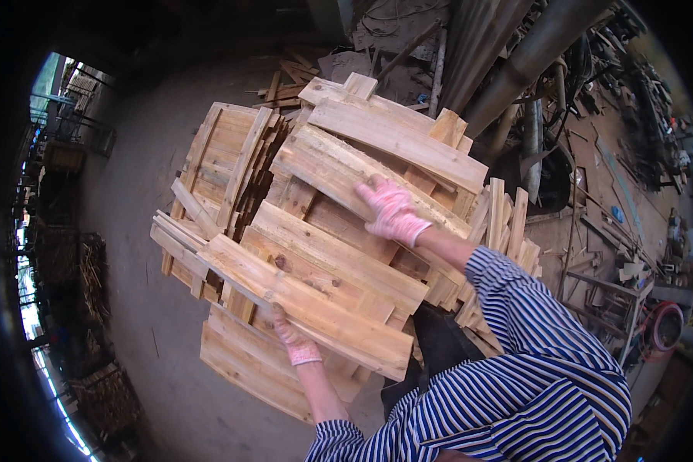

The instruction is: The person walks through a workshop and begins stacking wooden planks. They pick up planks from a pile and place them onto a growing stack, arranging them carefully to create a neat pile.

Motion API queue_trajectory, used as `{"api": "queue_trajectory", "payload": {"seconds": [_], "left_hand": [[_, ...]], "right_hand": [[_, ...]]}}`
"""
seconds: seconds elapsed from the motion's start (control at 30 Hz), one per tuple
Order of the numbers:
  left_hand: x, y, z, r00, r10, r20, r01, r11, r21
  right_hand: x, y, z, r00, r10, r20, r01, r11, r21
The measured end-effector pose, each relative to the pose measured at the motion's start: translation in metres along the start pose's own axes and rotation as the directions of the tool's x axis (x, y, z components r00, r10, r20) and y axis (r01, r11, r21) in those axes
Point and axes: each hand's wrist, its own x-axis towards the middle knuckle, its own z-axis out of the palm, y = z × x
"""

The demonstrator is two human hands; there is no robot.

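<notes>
Workshop floor (pixel 142 308) is surrounding your stack of boards (pixel 339 242), with both gloved hands spread across it.
Your left hand (pixel 294 339) is meeting the near edge of the front plank (pixel 316 302), which is lying aslant across the pile's near side, probably so that edge stays supported; you are hiding the fingers' undersides, so I cannot tell whether they are clamping. Your right hand (pixel 393 209) is resting on the farther plank (pixel 335 169), fingers apart and not wrapping it, seemingly pressing to steady a board that is lying over others.
</notes>
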Motion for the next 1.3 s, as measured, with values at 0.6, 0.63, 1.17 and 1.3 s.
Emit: {"api": "queue_trajectory", "payload": {"seconds": [0.6, 0.63, 1.17, 1.3], "left_hand": [[0.036, -0.059, 0.097, 0.971, -0.055, 0.234, 0.083, 0.99, -0.111], [0.037, -0.064, 0.111, 0.957, -0.133, 0.259, 0.186, 0.963, -0.194], [0.064, -0.116, -0.048, 0.96, 0.106, -0.26, -0.115, 0.993, -0.021], [0.055, -0.1, -0.006, 0.998, -0.042, -0.044, 0.035, 0.989, -0.145]], "right_hand": [[-0.044, -0.019, -0.059, 0.967, 0.058, 0.247, -0.146, 0.925, 0.352], [-0.055, -0.022, -0.042, 0.951, -0.009, 0.309, -0.12, 0.911, 0.395], [0.038, -0.009, 0.023, 0.977, 0.064, -0.202, -0.072, 0.997, -0.034], [0.058, -0.022, 0.056, 0.975, -0.207, -0.082, 0.209, 0.978, 0.012]]}}
